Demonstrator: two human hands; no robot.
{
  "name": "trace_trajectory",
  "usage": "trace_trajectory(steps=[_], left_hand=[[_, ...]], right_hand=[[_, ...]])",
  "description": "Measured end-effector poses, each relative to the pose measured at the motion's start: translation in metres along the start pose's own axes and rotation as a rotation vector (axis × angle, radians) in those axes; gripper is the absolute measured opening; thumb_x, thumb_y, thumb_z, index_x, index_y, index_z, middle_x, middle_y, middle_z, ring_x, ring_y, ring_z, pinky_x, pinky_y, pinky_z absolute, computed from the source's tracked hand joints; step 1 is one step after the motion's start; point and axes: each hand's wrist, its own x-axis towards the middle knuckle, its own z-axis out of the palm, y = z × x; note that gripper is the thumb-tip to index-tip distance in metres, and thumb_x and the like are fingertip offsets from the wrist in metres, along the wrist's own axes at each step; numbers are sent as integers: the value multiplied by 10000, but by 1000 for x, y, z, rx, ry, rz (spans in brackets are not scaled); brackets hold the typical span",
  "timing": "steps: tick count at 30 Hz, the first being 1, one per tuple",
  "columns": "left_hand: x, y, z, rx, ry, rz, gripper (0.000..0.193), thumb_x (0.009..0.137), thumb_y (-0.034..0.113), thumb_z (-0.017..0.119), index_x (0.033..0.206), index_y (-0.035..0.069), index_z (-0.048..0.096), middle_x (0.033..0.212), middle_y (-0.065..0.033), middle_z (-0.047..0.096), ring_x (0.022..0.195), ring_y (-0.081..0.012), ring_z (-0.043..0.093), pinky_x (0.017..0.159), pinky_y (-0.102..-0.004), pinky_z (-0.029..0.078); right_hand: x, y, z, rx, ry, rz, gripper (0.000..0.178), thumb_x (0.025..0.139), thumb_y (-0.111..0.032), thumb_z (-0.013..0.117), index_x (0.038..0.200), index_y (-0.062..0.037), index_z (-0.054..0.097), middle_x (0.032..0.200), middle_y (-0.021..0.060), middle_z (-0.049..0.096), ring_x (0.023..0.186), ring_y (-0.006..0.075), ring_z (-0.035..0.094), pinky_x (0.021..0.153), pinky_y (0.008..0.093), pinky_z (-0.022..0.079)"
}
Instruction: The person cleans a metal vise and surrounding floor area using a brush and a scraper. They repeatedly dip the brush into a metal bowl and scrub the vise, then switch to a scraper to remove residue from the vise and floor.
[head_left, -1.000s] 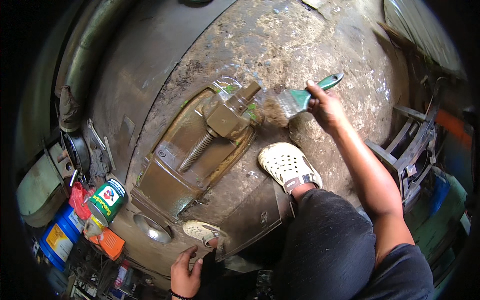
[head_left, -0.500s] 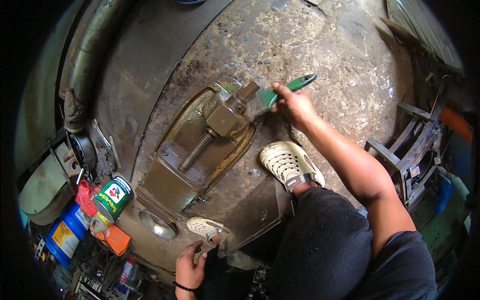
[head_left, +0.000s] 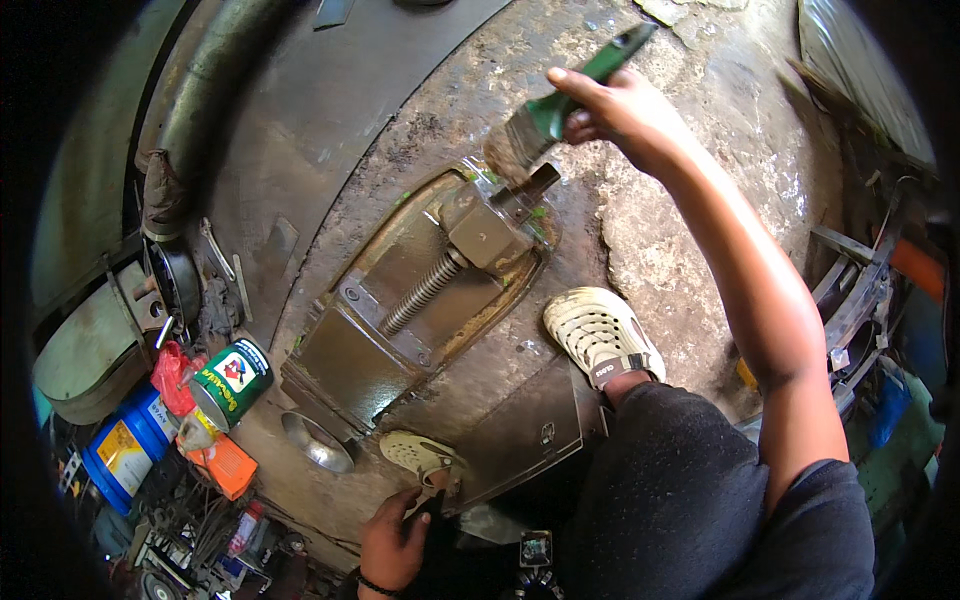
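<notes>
My right hand (head_left: 628, 112) grips a wide paintbrush (head_left: 546, 116) by its green handle. The brush's worn bristles point down and to the left, over the far end of a heavy brown metal vise (head_left: 345, 375); I cannot tell whether they touch it. Wet and shiny, the vise lies on the ground with its threaded screw (head_left: 425, 290) and square block (head_left: 488, 235) showing. My left hand (head_left: 392, 545) hangs low near my left shoe (head_left: 418, 452), holding nothing, thumb and fingers apart.
A silver bowl (head_left: 316, 442) lies by the vise's near end. Left of it stand a green can (head_left: 232, 385), a blue bucket (head_left: 130, 450) and an orange box (head_left: 225, 462). Wrenches (head_left: 212, 245) lie farther back. A metal frame (head_left: 850, 280) stands at right. A flat plate (head_left: 520, 430) lies between my feet.
My right hand has carried the paintbrush up and away, from the near side of the vise's block to its far end. My left hand stays low. The whole view has shifted slightly.
</notes>
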Motion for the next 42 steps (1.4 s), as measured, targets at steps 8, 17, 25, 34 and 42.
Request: trace_trajectory(steps=[8,17,25,34,42], left_hand=[[-4,-7,10,1,-23,-24,387,923,96,667,1294,-2,618,1205,-220,679,1121,-347,676,943,-432,542],[-3,-8,11,64,-19,79,364,923,86,664,1275,2,629,1204,-219,681,1107,-355,678,866,-404,577],[-12,0,19,-3,17,-10,345,908,105,670,1231,-12,646,1176,-226,688,1090,-390,672,926,-426,537],[-19,-4,22,-35,26,5,329,893,108,666,1200,-10,656,1141,-228,689,1064,-407,664,912,-422,524],[-17,-4,22,-41,24,20,317,891,106,665,1186,-9,659,1131,-221,692,1062,-414,657,915,-427,519]], right_hand=[[61,19,53,-107,-62,298,305,940,-194,640,860,100,659,726,183,697,569,221,706,527,360,605],[54,-4,59,-207,19,151,350,906,-261,646,797,72,662,685,134,686,554,192,679,511,320,568],[29,-17,45,-300,78,-121,358,916,-264,651,728,39,682,613,100,660,537,163,659,534,319,542],[10,-24,55,-375,-78,-79,405,913,-355,641,762,17,697,621,90,679,545,126,665,530,304,534],[14,-40,121,-776,-223,-518,315,840,-248,659,866,61,712,793,294,687,824,411,720,808,463,583]])
